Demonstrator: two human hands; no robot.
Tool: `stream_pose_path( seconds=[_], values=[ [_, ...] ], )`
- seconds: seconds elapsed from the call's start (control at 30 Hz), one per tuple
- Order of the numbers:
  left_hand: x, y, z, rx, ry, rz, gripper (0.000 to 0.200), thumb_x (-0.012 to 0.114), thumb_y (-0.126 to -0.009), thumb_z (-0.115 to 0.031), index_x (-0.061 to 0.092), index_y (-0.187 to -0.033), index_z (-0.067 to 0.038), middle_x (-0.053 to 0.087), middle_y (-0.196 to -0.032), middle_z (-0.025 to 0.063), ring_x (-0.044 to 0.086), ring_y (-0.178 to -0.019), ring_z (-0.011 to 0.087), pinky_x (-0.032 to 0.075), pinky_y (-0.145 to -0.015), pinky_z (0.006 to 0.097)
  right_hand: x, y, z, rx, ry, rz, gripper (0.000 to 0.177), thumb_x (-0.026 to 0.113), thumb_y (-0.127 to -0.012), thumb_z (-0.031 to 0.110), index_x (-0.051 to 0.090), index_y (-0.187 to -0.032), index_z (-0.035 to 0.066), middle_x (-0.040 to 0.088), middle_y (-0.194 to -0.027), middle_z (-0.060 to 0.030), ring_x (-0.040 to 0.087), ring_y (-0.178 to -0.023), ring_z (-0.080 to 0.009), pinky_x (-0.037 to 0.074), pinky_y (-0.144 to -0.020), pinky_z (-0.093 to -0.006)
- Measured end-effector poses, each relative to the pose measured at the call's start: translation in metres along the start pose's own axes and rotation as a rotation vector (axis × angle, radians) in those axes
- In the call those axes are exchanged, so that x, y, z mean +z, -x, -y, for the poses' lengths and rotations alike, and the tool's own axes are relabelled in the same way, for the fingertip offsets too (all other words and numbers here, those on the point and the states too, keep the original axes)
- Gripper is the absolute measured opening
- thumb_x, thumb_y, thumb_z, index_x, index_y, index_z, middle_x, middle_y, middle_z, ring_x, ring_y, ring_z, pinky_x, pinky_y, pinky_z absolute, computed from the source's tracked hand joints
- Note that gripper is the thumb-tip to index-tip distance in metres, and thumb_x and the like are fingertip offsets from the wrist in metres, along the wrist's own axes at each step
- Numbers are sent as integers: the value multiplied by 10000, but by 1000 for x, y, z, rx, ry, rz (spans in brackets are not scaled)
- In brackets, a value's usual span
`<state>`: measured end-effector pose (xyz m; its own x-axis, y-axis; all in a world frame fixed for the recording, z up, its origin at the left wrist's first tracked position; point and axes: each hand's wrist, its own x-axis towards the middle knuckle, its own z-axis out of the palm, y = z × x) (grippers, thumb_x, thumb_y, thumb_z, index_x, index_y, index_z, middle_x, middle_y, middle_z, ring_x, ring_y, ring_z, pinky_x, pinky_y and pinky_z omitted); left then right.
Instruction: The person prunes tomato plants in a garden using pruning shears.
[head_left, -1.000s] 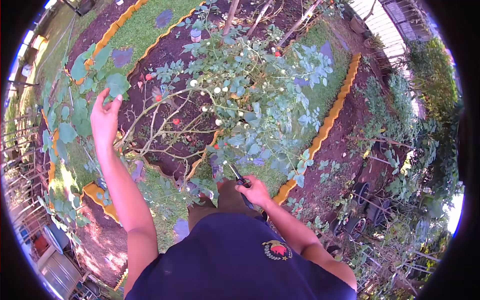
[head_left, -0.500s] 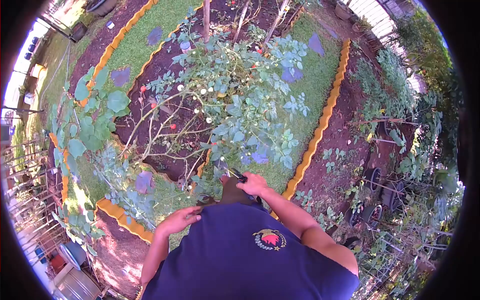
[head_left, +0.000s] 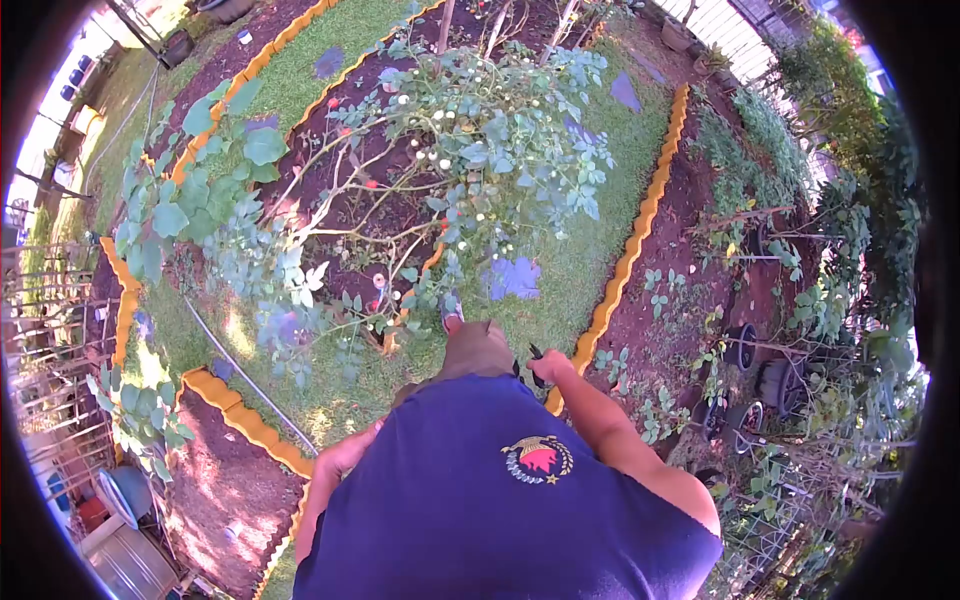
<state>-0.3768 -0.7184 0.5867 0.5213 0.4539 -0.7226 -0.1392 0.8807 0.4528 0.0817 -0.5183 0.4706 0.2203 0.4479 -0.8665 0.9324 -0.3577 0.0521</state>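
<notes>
My right hand (head_left: 552,367) is closed around a dark-handled tool that looks like pruning shears (head_left: 537,352), held low over the grass beside my right leg. Its blades are hard to make out. My left hand (head_left: 350,448) is at the left side of my dark blue shirt (head_left: 440,480), its fingers stretched out and partly hidden by the cloth; nothing shows in it. In front of me spreads a leafy tomato plant (head_left: 520,140) with pale green fruit and several red ones. Its long bare stems (head_left: 340,190) lean left over the soil.
Wavy yellow edging (head_left: 640,240) borders the soil bed on the right, and more edging (head_left: 240,412) runs at the lower left. A hose (head_left: 245,375) crosses the grass. Purple-grey stepping stones (head_left: 512,278) lie ahead. Dark pots (head_left: 740,345) stand at right.
My right hand has moved right and away from the plant with the shears. My left hand has drawn back against my shirt. The view has shifted, showing more of the hose.
</notes>
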Motion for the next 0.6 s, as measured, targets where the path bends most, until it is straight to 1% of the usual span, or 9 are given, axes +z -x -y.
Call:
stream_pose_path(
  seconds=[0.07, 0.13, 0.23, 0.33, 0.43, 0.47, 0.5, 0.57, 0.6],
  values=[
    [6, 14, 39, 45, -25, -40, 732, 300, -1064, -566, 304, -1552, -20, 366, -1581, 123, 363, -1431, 229, 285, -1186, 345, 47, 21, -37, 29, 23, 35, 727, 661, -803, 555, 634, -1306, 30, 631, -1316, -221, 611, -1238, -334, 495, -1039, -414],
    [9, 28, 74, 48, -115, -128, 774, 309, -1046, -611, 354, -1530, -9, 430, -1539, 142, 426, -1388, 230, 334, -1161, 356, 105, 17, -70, 17, 191, 143, 730, 637, -808, 584, 611, -1351, 97, 649, -1297, -197, 639, -1191, -341, 519, -1002, -409],
    [28, 54, 88, -232, 67, -173, 834, 337, -1009, -677, 447, -1476, 5, 542, -1437, 164, 533, -1289, 240, 410, -1102, 377, 169, 30, -111, -393, 462, 294, 666, 608, -812, 581, 627, -1338, 175, 678, -1255, -168, 685, -1100, -333, 549, -936, -401],
    [40, 69, 105, -274, 33, -301, 866, 353, -986, -710, 512, -1422, 22, 618, -1340, 171, 601, -1193, 245, 458, -1049, 395, 194, 47, -120, -363, 299, 332, 603, 597, -808, 548, 656, -1298, 202, 692, -1224, -161, 710, -1031, -317, 561, -893, -396],
    [48, 77, 104, -155, -269, -339, 841, 339, -1009, -677, 463, -1458, 23, 532, -1449, 174, 526, -1310, 264, 395, -1121, 378, 212, 41, -118, -427, 422, 263, 554, 602, -809, 515, 685, -1250, 190, 694, -1214, -170, 722, -991, -309, 568, -869, -390],
    [30, 65, 124, -84, -276, -284, 834, 335, -1013, -668, 445, -1471, 20, 498, -1480, 172, 484, -1349, 267, 364, -1143, 370, 207, 47, -119, -272, 220, 189, 569, 616, -804, 526, 695, -1217, 143, 690, -1212, -186, 705, -1036, -322, 554, -899, -399],
    [-2, 43, 157, -16, -277, -231, 827, 330, -1018, -659, 427, -1483, 18, 463, -1511, 169, 442, -1388, 271, 332, -1165, 362, 183, 84, -104, -139, -1, 90, 590, 630, -800, 537, 704, -1184, 96, 687, -1209, -202, 688, -1081, -334, 541, -929, -407],
    [-15, 33, 178, 54, -256, -160, 807, 319, -1031, -636, 388, -1507, 12, 399, -1561, 161, 360, -1450, 272, 272, -1200, 348, 207, 34, -116, -133, -119, -111, 626, 655, -781, 556, 716, -1116, 31, 705, -1142, -221, 669, -1108, -358, 523, -949, -415],
    [-14, 32, 176, 58, -242, -139, 794, 312, -1038, -622, 368, -1518, 8, 369, -1580, 155, 320, -1473, 270, 243, -1212, 342, 202, 38, -116, -113, -175, -133, 639, 664, -775, 552, 713, -1113, 12, 700, -1151, -227, 667, -1114, -357, 519, -957, -419]
  ],
)
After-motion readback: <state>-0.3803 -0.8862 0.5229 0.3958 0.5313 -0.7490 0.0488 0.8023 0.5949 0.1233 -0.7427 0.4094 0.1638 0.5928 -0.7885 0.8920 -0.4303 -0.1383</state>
